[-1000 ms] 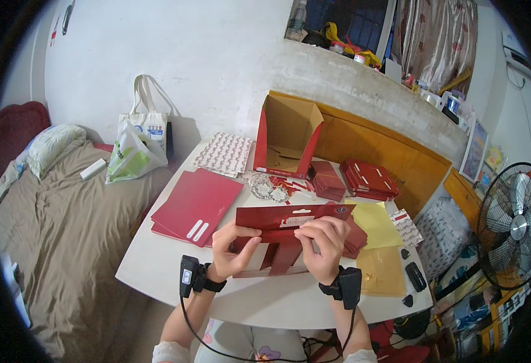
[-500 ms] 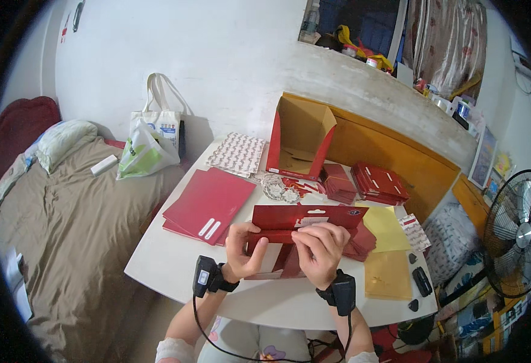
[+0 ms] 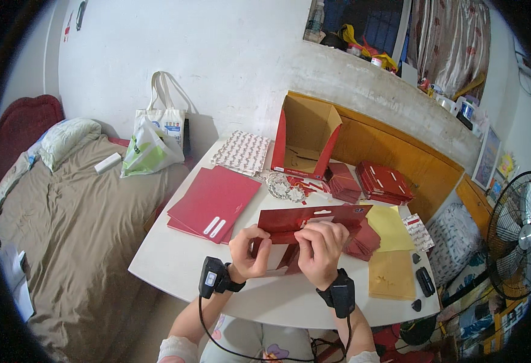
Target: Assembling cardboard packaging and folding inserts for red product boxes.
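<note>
Above the near part of the table, both my hands hold a red cardboard package (image 3: 302,221) with a hang slot in its upper panel. My left hand (image 3: 248,253) pinches its left end between thumb and fingers. Gripping the folded edge right of the middle is my right hand (image 3: 321,249), its fingers curled over the card. The lower part of the package is half hidden behind the hands. Both wrists wear black strapped devices joined by a cable. Right of the package lie small dark red cards (image 3: 363,241), partly covered by it.
On the white table (image 3: 174,275) lie large red sheets (image 3: 223,196), patterned white sheets (image 3: 241,151), white strings (image 3: 285,187), a stack of red packages (image 3: 386,181) and yellow sheets (image 3: 391,275). An open red carton (image 3: 305,136) stands behind. A bed (image 3: 90,212) is left, a fan (image 3: 524,235) right.
My left thumb and fingers have drawn closer together on the package's edge. The upper panel has tilted a little. The whole view has shifted slightly.
</note>
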Available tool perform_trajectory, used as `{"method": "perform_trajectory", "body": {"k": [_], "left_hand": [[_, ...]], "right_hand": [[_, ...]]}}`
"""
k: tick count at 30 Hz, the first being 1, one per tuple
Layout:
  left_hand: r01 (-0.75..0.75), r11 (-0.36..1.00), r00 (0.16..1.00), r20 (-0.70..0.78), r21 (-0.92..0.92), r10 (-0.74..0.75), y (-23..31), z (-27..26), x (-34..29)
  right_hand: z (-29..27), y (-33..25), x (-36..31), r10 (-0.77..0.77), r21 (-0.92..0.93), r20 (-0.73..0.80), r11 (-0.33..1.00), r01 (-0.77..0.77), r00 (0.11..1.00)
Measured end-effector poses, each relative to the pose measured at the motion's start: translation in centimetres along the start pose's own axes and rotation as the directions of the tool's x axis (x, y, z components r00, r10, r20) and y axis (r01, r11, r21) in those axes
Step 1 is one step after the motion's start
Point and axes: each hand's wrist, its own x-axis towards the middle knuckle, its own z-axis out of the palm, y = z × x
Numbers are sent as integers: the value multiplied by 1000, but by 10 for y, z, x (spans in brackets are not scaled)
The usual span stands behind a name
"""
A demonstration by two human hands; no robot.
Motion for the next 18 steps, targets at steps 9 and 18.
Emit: {"method": "perform_trajectory", "body": {"k": [9,18], "left_hand": [[-114,991,993,35,76,111,8,1,8],[-194,977,980,-19,89,196,3,2,11]], "right_hand": [[-3,1,-5,-17,60,28,998,15,999],[-4,5,-8,18,69,32,997,-20,999]]}}
